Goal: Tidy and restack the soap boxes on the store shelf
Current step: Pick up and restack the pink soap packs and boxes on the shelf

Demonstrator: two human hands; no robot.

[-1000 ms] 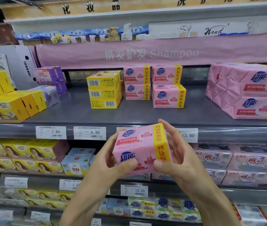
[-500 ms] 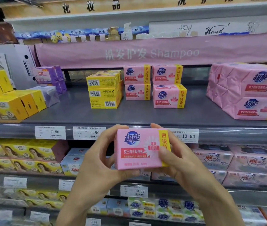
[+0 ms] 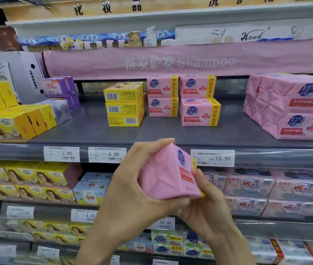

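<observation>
A pink soap box sits in both my hands in front of the grey shelf, tilted so its folded end faces me. My left hand cups its left side and top. My right hand grips its lower right corner. On the shelf behind stand two pink stacks of the same soap: a left stack and a right stack whose lower box juts forward. A stack of three yellow boxes stands left of them.
Larger pink soap packs fill the shelf's right end. Yellow boxes and purple boxes lie at the left. Price tags line the shelf edge. The lower shelves hold several more soap packs.
The pink box was turned in my hands: its printed front faced me before, and now its folded end faces me with the front angled right.
</observation>
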